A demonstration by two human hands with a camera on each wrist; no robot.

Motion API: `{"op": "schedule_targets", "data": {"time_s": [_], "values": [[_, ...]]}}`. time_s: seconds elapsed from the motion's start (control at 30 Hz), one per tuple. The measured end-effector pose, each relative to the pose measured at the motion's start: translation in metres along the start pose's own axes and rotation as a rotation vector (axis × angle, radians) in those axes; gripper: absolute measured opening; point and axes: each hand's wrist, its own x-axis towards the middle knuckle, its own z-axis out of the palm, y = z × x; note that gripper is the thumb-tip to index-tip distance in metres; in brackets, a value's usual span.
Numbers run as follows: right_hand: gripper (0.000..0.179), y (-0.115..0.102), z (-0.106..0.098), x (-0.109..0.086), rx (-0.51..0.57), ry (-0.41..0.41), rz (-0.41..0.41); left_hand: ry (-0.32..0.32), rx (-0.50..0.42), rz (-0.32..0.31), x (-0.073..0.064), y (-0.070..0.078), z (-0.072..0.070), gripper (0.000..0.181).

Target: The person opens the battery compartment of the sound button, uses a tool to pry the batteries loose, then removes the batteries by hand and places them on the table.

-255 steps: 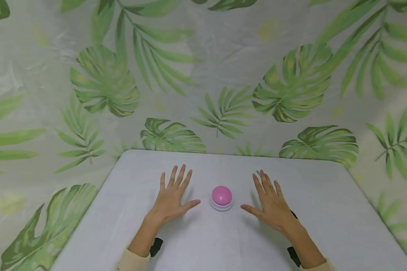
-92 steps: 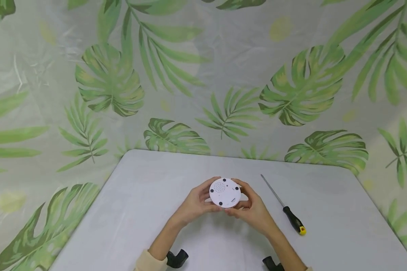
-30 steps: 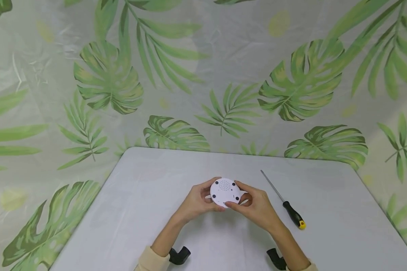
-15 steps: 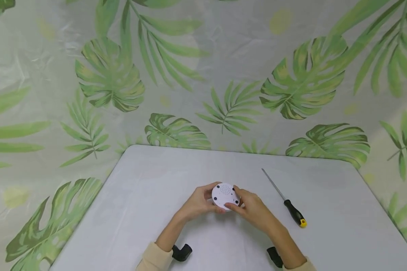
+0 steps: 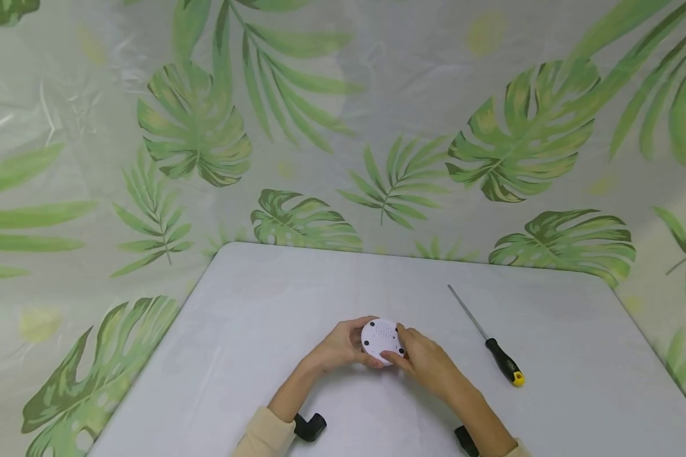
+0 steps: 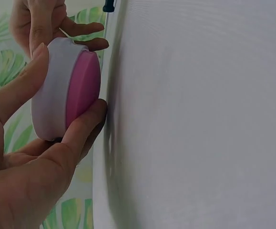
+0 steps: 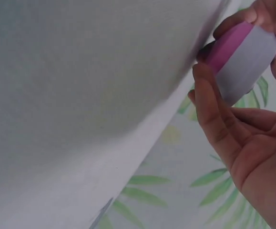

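In the head view, your left hand [image 5: 343, 348] and right hand [image 5: 429, 363] both grip a round device [image 5: 380, 343] over the white table [image 5: 274, 285], its dotted white underside turned up. Your right thumb lies on that underside. A screwdriver [image 5: 490, 343] with a black and yellow handle rests on the table to your right.

In the left wrist view, your left thumb presses the white casing [image 6: 54, 90] while fingers support the pink dome [image 6: 84, 88].

In the right wrist view, your right fingers hold the device's side, fingertips near the dome.
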Motion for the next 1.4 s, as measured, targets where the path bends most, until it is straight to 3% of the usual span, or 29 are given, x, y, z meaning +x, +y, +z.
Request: {"op": "schedule_targets", "data": {"time_s": [0.37,0.67,1.03,1.4], "values": [[0.066,0.003,0.006,-0.003,-0.12,0.033,-0.042,-0.007,0.035,0.005,0.003,-0.004,0.005,0.083],[0.064,0.003,0.008,-0.001,-0.215,0.021,-0.078,-0.02,-0.033,-0.01,0.004,-0.01,0.0,0.088],[0.057,0.008,0.019,-0.003,-0.391,0.179,-0.245,-0.004,-0.001,-0.012,0.006,-0.008,0.002,0.085],[0.056,0.003,0.017,-0.004,-0.417,0.148,-0.199,0.021,0.021,-0.044,0.007,-0.004,0.002,0.086]]}}
